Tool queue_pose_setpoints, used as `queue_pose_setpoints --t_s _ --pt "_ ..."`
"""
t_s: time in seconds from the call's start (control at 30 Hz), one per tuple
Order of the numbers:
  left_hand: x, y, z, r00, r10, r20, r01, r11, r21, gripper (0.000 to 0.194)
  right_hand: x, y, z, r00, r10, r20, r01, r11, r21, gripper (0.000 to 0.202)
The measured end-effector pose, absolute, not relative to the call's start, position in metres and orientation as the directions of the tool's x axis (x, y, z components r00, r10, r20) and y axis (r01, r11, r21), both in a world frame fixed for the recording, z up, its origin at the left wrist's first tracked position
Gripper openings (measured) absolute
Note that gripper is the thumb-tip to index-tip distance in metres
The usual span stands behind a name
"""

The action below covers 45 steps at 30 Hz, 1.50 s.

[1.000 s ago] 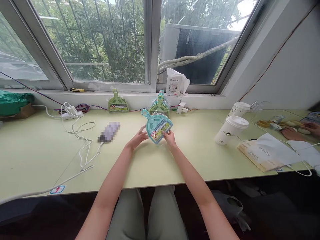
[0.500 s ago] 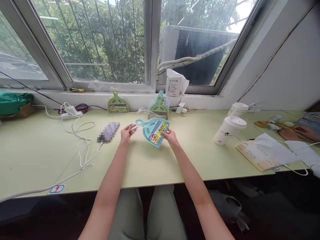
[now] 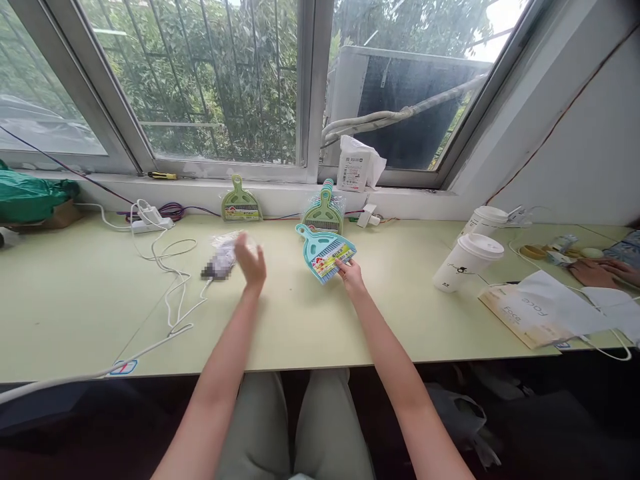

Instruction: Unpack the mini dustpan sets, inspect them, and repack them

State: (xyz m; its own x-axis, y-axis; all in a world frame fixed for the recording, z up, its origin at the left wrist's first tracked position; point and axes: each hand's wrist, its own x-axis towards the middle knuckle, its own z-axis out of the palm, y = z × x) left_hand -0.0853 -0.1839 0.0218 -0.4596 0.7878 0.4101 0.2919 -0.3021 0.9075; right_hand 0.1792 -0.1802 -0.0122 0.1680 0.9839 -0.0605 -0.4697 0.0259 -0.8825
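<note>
My right hand [image 3: 352, 275] pinches the lower right edge of a light blue dustpan-and-brush set [image 3: 326, 252] with a yellow label, its handle pointing up and left. My left hand [image 3: 251, 263] is raised over the table, slightly blurred, fingers apart and holding nothing. Just beyond it a clear plastic wrapper [image 3: 231, 240] lies by a blurred-out phone [image 3: 219, 264]. Against the wall stands a green dustpan set [image 3: 241, 204] in clear wrap. A stack of green and blue dustpan sets [image 3: 324, 208] stands behind the blue one.
Two white lidded cups [image 3: 463, 263] and a tissue pack [image 3: 530, 310] are on the right. White cables [image 3: 173, 280] and a power strip [image 3: 153, 223] lie left. A tissue packet [image 3: 355, 167] stands on the sill. Another person's hands [image 3: 595, 272] rest at the far right.
My left hand has moved away from the blue dustpan and opened. A clear wrapper now shows near the phone. The dustpan in my right hand has shifted right and slightly up.
</note>
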Motion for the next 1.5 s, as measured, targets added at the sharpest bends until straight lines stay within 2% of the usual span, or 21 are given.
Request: queue_pose_setpoints --t_s 0.03,0.17,0.27,0.33,0.47,0.57,0.63,0.7,0.73,0.8,0.9,0.97,1.07,1.13,1.2,1.27,1.4,1.5 --pt "-0.069 -0.183 0.019 -0.289 0.910 0.296 0.114 -0.274 0.955 0.047 0.174 -0.181 -0.013 0.155 0.987 -0.051 -0.461 0.027 -0.887 0.035" --pt "-0.029 -0.175 -0.002 -0.009 0.998 0.070 -0.069 -0.071 0.995 0.040 0.162 -0.185 -0.013 0.052 0.998 -0.019 -0.367 0.002 -0.930 0.030" --pt "-0.032 -0.167 -0.016 -0.020 0.998 -0.061 -0.195 0.056 0.979 0.039 0.168 -0.183 -0.012 -0.018 0.992 -0.127 -0.185 -0.128 -0.974 0.018" --pt "-0.042 -0.162 -0.020 -0.111 0.993 -0.048 -0.204 0.024 0.979 0.032 0.179 -0.180 -0.011 0.051 0.980 -0.193 -0.133 -0.185 -0.974 0.022" --pt "-0.058 -0.155 -0.021 -0.220 0.974 0.049 -0.158 -0.085 0.984 0.034 0.207 -0.171 -0.010 0.356 0.905 -0.231 -0.289 -0.128 -0.949 0.035" --pt "-0.055 -0.155 -0.020 -0.225 0.970 0.096 -0.116 -0.124 0.985 0.034 0.212 -0.171 -0.006 0.328 0.912 -0.247 -0.305 -0.145 -0.941 0.048" --pt "-0.047 -0.160 -0.018 -0.206 0.968 0.146 -0.061 -0.161 0.985 0.034 0.201 -0.176 -0.004 0.282 0.945 -0.168 -0.164 -0.125 -0.979 0.049" --pt "-0.036 -0.169 -0.015 -0.160 0.964 0.213 0.003 -0.215 0.977 0.035 0.181 -0.184 -0.001 0.293 0.955 0.054 0.095 0.027 -0.995 0.041" --pt "-0.030 -0.175 -0.013 -0.123 0.960 0.250 0.029 -0.248 0.968 0.036 0.170 -0.188 0.000 0.279 0.937 0.211 0.253 0.141 -0.957 0.036" --pt "-0.019 -0.189 -0.007 -0.048 0.948 0.315 0.057 -0.312 0.948 0.037 0.152 -0.197 0.002 0.156 0.875 0.459 0.522 0.322 -0.790 0.028" --pt "-0.006 -0.208 0.003 0.006 0.923 0.385 0.068 -0.385 0.921 0.041 0.139 -0.205 0.005 0.000 0.810 0.586 0.710 0.413 -0.570 0.025" --pt "0.000 -0.213 0.007 0.064 0.911 0.407 0.079 -0.411 0.908 0.042 0.140 -0.206 0.007 0.007 0.799 0.601 0.747 0.395 -0.534 0.026" --pt "-0.001 -0.206 0.006 0.164 0.903 0.398 0.117 -0.419 0.901 0.042 0.146 -0.204 0.010 0.079 0.794 0.603 0.718 0.374 -0.587 0.031" --pt "-0.011 -0.191 0.002 0.079 0.923 0.376 0.166 -0.384 0.908 0.042 0.152 -0.203 0.014 0.164 0.795 0.584 0.626 0.374 -0.684 0.038" --pt "-0.030 -0.174 -0.004 -0.098 0.935 0.342 0.239 -0.312 0.920 0.040 0.161 -0.201 0.018 0.267 0.788 0.554 0.525 0.364 -0.769 0.043" --pt "-0.057 -0.159 -0.009 -0.222 0.922 0.317 0.354 -0.226 0.908 0.036 0.175 -0.198 0.021 0.315 0.776 0.546 0.528 0.335 -0.780 0.040" --pt "-0.100 -0.147 -0.016 -0.190 0.959 0.212 0.609 -0.054 0.791 0.022 0.203 -0.188 0.015 0.237 0.832 0.502 0.757 0.165 -0.632 0.028" --pt "-0.105 -0.152 -0.015 -0.138 0.955 0.263 0.738 -0.078 0.671 0.028 0.210 -0.182 0.002 0.184 0.899 0.397 0.878 0.032 -0.478 0.025"
